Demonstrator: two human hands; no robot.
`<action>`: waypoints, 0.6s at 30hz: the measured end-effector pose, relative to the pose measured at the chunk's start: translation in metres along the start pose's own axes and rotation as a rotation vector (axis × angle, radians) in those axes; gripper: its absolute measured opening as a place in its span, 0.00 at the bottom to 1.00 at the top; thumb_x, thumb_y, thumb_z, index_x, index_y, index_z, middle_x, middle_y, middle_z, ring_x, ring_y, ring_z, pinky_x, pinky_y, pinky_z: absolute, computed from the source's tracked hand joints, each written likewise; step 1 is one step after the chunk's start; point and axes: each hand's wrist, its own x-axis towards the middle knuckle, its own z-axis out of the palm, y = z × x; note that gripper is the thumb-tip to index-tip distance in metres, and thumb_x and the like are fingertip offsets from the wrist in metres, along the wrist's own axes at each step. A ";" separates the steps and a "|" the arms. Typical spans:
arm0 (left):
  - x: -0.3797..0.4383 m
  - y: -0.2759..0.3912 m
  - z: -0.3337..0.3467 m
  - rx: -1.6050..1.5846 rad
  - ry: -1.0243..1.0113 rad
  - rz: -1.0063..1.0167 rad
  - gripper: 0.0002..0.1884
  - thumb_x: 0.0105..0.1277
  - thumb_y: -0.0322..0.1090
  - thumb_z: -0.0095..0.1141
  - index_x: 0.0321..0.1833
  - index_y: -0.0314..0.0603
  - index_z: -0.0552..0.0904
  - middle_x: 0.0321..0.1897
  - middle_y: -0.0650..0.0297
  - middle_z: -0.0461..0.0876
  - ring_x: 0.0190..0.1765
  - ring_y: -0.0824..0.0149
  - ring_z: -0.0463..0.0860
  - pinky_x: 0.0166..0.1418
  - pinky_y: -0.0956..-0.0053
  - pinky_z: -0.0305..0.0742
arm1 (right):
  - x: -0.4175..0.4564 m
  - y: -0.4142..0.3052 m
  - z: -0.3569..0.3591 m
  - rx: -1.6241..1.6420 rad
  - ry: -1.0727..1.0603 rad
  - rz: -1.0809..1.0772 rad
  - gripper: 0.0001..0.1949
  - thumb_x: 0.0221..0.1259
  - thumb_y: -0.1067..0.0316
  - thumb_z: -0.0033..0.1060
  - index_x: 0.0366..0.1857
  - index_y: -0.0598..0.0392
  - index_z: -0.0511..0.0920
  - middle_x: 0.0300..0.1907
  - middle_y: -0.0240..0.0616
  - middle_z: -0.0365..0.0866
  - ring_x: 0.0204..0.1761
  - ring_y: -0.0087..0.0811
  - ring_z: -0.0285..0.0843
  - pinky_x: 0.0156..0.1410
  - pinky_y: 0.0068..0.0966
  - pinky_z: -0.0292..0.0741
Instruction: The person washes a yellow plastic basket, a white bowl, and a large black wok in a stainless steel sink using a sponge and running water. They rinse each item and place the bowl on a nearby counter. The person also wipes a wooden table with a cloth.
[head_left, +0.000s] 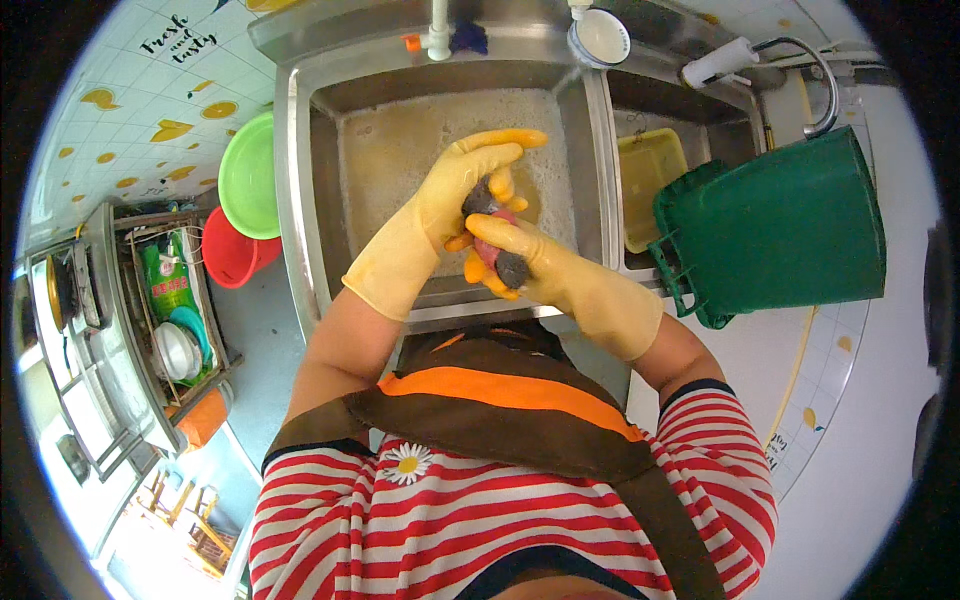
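Observation:
Both my hands wear pale yellow rubber gloves with orange-yellow fingers. My left hand (469, 169) grips the upper end of a reddish-pink lump with dark grey ends (489, 247); its index finger points right. My right hand (517, 244) holds the lower end, its thumb across the pink middle and its fingers curled underneath. Whether the dark parts are a scrubbing pad, dirt or the lump's own surface, I cannot tell. Beneath my hands is a stainless steel sink basin (326, 172), with cloudy brownish water (405, 142) and some suds in it.
A white tap (439, 34) with an orange lever juts over the back rim. The right-hand basin holds a yellow plastic tray (649, 187). At its right is a dark green plastic bin (780, 225). Left of the sink are a light green basin (251, 176) and a red bucket (232, 251).

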 end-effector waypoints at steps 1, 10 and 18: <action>0.004 -0.005 -0.007 0.044 0.016 -0.033 0.18 0.74 0.35 0.59 0.63 0.39 0.85 0.21 0.70 0.75 0.26 0.72 0.78 0.37 0.71 0.82 | 0.007 0.006 -0.004 -0.029 0.022 -0.010 0.32 0.58 0.32 0.71 0.51 0.53 0.81 0.34 0.41 0.82 0.24 0.28 0.75 0.25 0.24 0.65; 0.030 -0.051 -0.059 0.444 0.234 -0.167 0.15 0.75 0.32 0.55 0.60 0.41 0.87 0.20 0.64 0.80 0.23 0.70 0.79 0.32 0.73 0.79 | 0.067 0.050 -0.027 -0.149 0.154 0.054 0.24 0.57 0.41 0.73 0.42 0.52 0.82 0.26 0.34 0.77 0.24 0.29 0.76 0.25 0.25 0.65; 0.036 -0.074 -0.092 0.677 0.336 -0.240 0.15 0.75 0.32 0.52 0.60 0.43 0.87 0.21 0.62 0.82 0.22 0.67 0.79 0.25 0.70 0.74 | 0.115 0.077 -0.028 -0.298 0.294 -0.012 0.23 0.57 0.43 0.73 0.41 0.53 0.81 0.27 0.34 0.78 0.27 0.31 0.80 0.27 0.30 0.71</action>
